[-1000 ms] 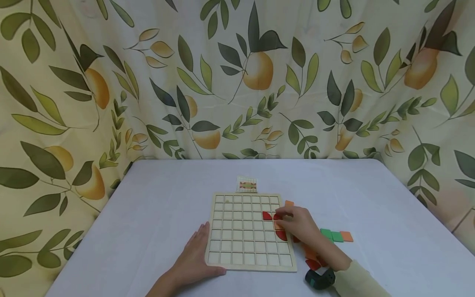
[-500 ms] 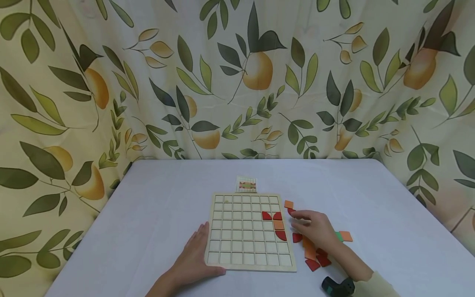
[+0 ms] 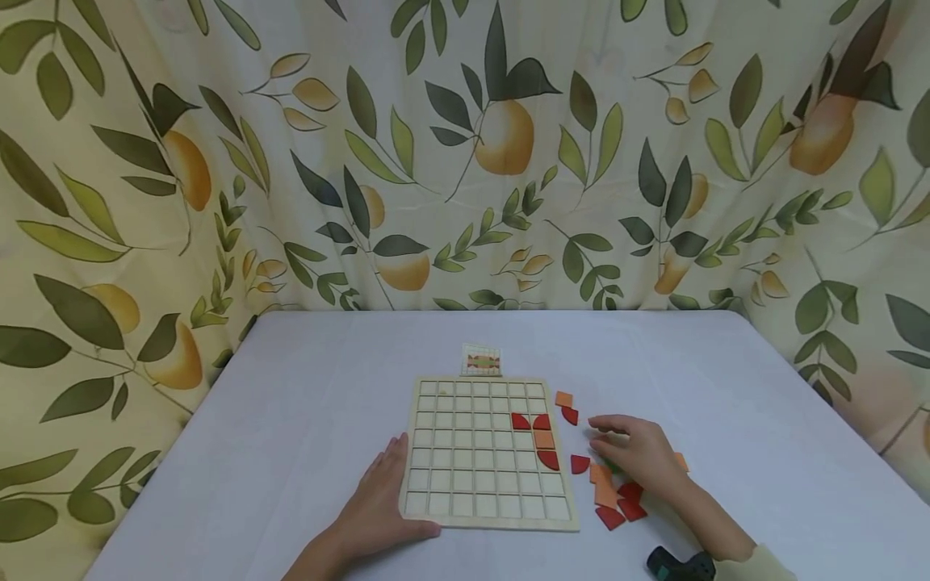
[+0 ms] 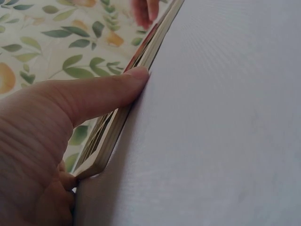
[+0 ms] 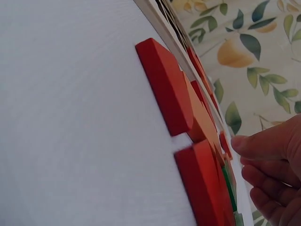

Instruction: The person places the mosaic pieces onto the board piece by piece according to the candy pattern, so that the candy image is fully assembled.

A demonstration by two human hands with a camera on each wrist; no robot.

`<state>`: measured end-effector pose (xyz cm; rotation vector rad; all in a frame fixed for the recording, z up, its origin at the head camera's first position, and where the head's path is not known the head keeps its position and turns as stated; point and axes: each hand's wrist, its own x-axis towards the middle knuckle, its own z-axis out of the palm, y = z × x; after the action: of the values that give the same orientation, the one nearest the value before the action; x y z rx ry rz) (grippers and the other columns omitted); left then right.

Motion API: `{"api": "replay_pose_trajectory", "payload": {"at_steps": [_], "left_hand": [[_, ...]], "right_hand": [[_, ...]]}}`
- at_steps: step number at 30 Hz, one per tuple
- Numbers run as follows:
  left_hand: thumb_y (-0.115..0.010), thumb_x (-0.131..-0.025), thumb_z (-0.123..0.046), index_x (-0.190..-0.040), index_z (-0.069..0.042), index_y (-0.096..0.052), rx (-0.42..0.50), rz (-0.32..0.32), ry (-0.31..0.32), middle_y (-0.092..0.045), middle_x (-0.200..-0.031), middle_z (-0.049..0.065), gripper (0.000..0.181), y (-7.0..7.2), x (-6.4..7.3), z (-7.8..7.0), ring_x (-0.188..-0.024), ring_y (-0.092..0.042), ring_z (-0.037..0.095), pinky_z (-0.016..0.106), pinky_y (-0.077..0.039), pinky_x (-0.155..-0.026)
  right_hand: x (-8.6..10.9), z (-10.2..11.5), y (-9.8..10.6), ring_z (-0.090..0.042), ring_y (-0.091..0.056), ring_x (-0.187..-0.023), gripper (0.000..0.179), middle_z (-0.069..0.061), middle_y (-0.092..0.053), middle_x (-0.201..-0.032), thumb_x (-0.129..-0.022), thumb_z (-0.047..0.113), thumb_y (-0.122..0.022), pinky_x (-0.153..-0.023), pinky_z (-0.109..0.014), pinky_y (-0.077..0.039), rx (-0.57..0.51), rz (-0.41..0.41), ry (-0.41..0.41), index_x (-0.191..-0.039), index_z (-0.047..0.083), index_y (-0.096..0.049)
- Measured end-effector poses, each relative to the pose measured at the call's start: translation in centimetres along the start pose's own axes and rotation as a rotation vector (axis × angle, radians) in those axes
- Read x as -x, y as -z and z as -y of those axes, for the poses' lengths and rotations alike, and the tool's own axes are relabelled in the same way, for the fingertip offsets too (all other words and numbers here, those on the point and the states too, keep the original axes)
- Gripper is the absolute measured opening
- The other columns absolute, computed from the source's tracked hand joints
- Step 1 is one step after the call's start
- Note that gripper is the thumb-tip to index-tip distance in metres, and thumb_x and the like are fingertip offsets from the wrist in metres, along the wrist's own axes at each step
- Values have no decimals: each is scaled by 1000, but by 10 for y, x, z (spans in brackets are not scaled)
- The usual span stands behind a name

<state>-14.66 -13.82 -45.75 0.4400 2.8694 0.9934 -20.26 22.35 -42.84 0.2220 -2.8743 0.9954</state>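
A wooden grid board (image 3: 479, 482) lies on the table. My left hand (image 3: 374, 504) rests at its front-left corner, fingers along the left side and thumb (image 4: 134, 77) against the front edge. In the board's right columns sit an orange square (image 3: 543, 440) and several red rounded tiles (image 3: 548, 460). My right hand (image 3: 639, 452) hovers right of the board, over the loose tiles, fingers loosely bent, with nothing seen between them. Beneath it are orange tiles (image 3: 605, 490), red tiles (image 3: 632, 510) and a green tile (image 3: 612, 466) that it partly covers.
A small pattern card (image 3: 482, 361) lies behind the board. Beside the board's right edge are another orange square (image 3: 563, 399) and red quarter-round tiles (image 3: 580, 464). A black device (image 3: 679, 564) is at my right wrist. A leaf-and-fruit curtain (image 3: 465, 202) hangs behind the table.
My right hand has left the red tile in the board's right column and moved right, over the loose tiles. My left hand stays at the board's corner.
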Motion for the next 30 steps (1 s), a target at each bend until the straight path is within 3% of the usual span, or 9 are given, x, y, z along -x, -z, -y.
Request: {"api": "replay_pose_trajectory", "payload": {"at_steps": [16, 30], "left_hand": [[-71, -60, -66, -144, 5, -13, 3, -4, -5, -16, -149, 19, 125, -2, -1, 3, -137, -10, 30, 48, -12, -108], [-71, -59, -67, -144, 6, -13, -1, -4, 2, -17, -149, 20, 126, -1, -1, 2, -137, -11, 31, 49, -12, -108]], "right_hand": [[8, -21, 20, -34, -57, -101, 36, -13, -66, -101, -75, 17, -76, -78, -44, -51, 96, 32, -2, -105, 0, -68], [14, -19, 29, -32, -56, -101, 42, -10, -65, -104, -71, 18, -79, -78, -44, -51, 78, 203, 22, -109, 3, -67]]}}
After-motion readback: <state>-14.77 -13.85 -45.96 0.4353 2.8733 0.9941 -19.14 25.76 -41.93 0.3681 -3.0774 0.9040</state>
